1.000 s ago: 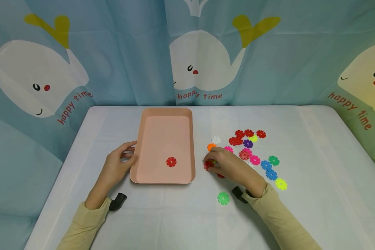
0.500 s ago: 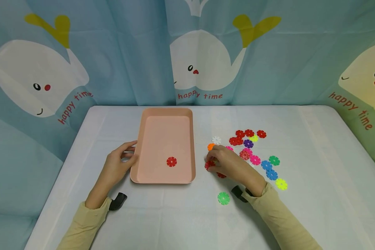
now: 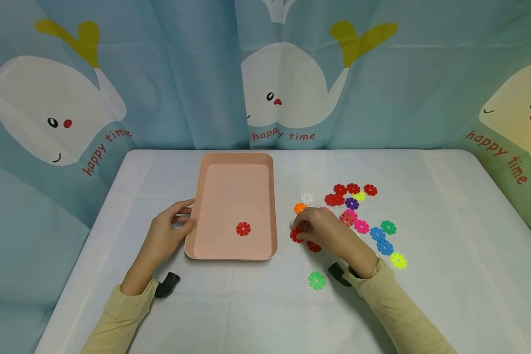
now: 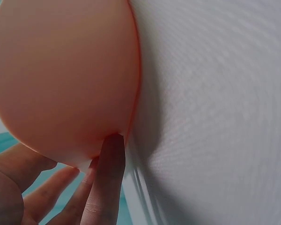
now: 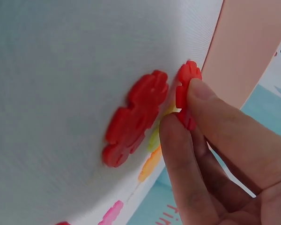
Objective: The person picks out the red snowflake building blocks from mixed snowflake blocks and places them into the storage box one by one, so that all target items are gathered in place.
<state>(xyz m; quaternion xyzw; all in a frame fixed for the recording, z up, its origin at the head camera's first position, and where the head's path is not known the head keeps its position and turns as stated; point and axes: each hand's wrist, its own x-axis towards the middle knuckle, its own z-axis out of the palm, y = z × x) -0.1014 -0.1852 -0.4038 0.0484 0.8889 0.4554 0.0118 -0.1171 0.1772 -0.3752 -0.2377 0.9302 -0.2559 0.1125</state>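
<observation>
Right hand (image 3: 327,230): slightly farther from pink tray (image 3: 234,196) than before; pinches red disc (image 5: 181,95).
Red disc: thin, notch-edged.
Left hand (image 3: 168,228): fingers loosely spread, touching tray.

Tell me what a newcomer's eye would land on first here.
Probably the pink tray left of centre on the white table, with a lone red disc in its near half. Next, the bright discs scattered to its right, where the right hand pinches another red one. Behind the table, the blue curtain with its big white whales also stands out.
</observation>
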